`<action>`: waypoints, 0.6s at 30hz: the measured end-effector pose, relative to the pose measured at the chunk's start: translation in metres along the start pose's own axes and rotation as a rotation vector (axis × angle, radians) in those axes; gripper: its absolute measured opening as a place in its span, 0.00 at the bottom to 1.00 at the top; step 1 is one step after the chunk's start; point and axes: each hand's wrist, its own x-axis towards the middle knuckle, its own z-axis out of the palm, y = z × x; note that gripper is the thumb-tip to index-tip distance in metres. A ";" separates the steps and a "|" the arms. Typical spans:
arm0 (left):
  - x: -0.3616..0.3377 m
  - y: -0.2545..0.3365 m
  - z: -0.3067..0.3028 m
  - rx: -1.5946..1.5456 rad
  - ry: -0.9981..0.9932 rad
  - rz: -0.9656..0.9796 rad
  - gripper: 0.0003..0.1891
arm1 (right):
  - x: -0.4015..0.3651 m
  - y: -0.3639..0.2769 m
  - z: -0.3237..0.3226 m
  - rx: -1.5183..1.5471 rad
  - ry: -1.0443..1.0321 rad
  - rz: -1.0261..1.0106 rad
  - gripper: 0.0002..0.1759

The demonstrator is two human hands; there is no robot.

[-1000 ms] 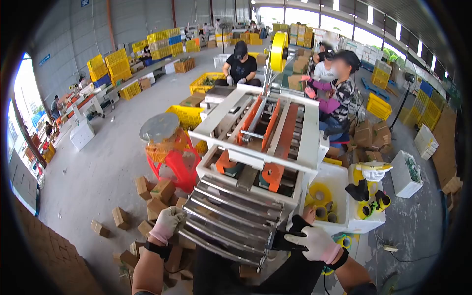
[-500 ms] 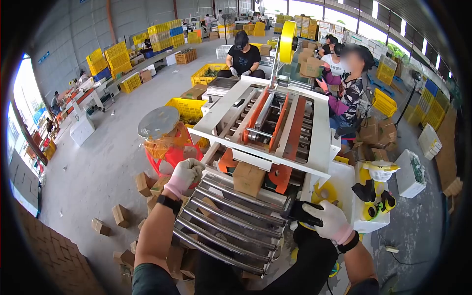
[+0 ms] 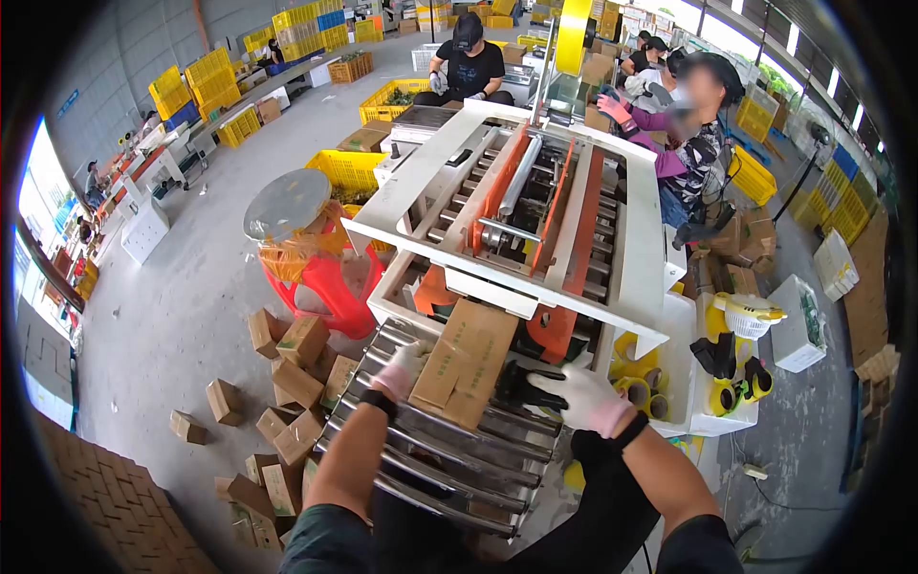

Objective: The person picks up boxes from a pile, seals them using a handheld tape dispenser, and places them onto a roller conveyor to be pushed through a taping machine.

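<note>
A brown cardboard box (image 3: 467, 362) lies on the curved steel rollers (image 3: 449, 450) at the mouth of the white-framed machine (image 3: 421, 234). Green print shows faintly on its top. My left hand (image 3: 404, 368), in a white glove, is closed against the box's left side; its fingertips are partly blurred. In my gloved right hand (image 3: 588, 397) is a black handheld device (image 3: 521, 387), held at the box's right side. Orange guide plates (image 3: 553, 333) stand just behind the box.
Several small cardboard boxes (image 3: 301, 340) lie on the floor at left, near a red stool (image 3: 330, 287). At right, a white bin (image 3: 674, 335) holds yellow tape rolls. A co-worker (image 3: 693, 153) stands beyond the machine; another person (image 3: 469, 67) sits behind it.
The cardboard box has come out from the machine onto the rollers. My left hand has moved right to its side. My right hand has brought the black device up and left beside it.
</note>
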 end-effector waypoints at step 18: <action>-0.229 0.062 0.136 1.211 0.201 0.119 0.52 | -0.060 -0.102 0.047 0.011 -0.055 -0.139 0.38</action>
